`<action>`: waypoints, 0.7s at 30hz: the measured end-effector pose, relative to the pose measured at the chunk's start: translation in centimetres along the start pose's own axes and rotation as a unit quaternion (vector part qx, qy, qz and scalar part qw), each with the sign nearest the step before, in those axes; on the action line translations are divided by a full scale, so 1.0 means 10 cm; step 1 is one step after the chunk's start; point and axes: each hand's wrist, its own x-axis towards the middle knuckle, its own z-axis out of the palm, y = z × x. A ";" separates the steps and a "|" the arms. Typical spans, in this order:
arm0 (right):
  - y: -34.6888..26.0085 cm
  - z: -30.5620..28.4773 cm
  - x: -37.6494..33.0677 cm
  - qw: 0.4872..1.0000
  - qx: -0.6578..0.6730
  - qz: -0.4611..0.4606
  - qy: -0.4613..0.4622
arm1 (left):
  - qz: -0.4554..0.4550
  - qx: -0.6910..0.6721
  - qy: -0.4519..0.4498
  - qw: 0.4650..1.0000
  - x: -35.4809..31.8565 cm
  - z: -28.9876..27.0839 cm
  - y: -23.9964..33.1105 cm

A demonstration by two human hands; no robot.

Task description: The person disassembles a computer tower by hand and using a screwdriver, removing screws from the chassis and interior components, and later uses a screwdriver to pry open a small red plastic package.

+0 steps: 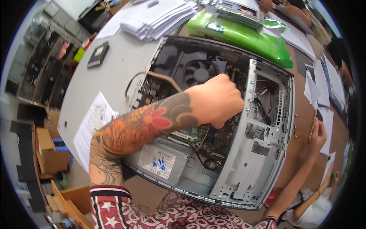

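Observation:
An opened desktop computer case [232,168] lies flat before me, its inside facing up. My left hand [219,100] is closed in a fist over the case, beside the metal drive-bay rail [248,91]. Whatever its fingers grip is hidden beneath the hand. Just beyond it is a black cooling fan [198,72]; below it part of the green motherboard [198,133] shows. A power supply [160,158] with a white label fills the near left corner. My right hand [318,133] rests on the table right of the case, fingers together; I cannot make out what they hold.
A green plastic package [244,40] with a metal drive [240,13] on it lies behind the case. Paper stacks [156,19] and a small black drive [98,54] are at the far left. Small screws [296,126] lie right of the case. Other people sit along the right.

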 end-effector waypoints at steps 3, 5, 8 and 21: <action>-0.08 0.19 -0.02 1.000 -0.011 -0.027 0.010 | 0.011 -0.005 0.027 1.000 -0.09 0.05 -0.03; -0.05 0.15 -0.03 0.999 -0.022 -0.018 -0.021 | 0.024 -0.041 0.060 0.997 -0.15 0.08 -0.03; 0.00 0.08 -0.06 0.998 -0.039 -0.008 -0.038 | 0.044 -0.048 0.079 0.995 -0.12 0.03 -0.02; -0.25 0.24 -0.12 0.998 -0.030 -0.024 -0.047 | 0.025 -0.004 -0.011 1.000 -0.09 -0.02 -0.02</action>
